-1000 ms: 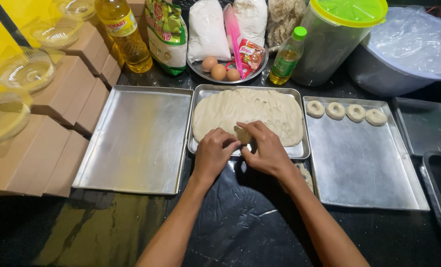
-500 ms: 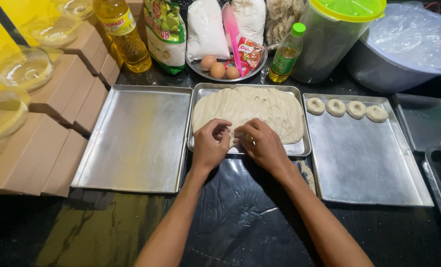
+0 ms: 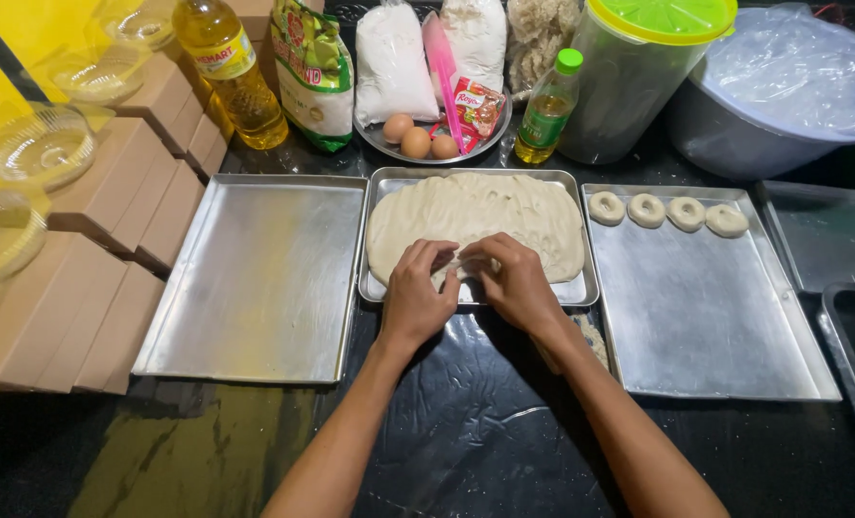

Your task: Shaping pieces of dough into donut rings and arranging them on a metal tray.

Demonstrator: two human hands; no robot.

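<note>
A flat sheet of pale dough lies in the middle metal tray. My left hand and my right hand meet at the near edge of that sheet, fingers curled and pinching the dough between them. On the right metal tray, several ring-shaped dough pieces sit in a row along the far edge. The left metal tray has nothing on it.
Behind the trays stand an oil bottle, a green bag, a plate with eggs and flour bags, a small green-capped bottle, a lidded plastic jar and a covered basin. Cardboard boxes with glass bowls line the left.
Both hands have slid forward from the tray's near rim onto the dough sheet's edge and closed together on it.
</note>
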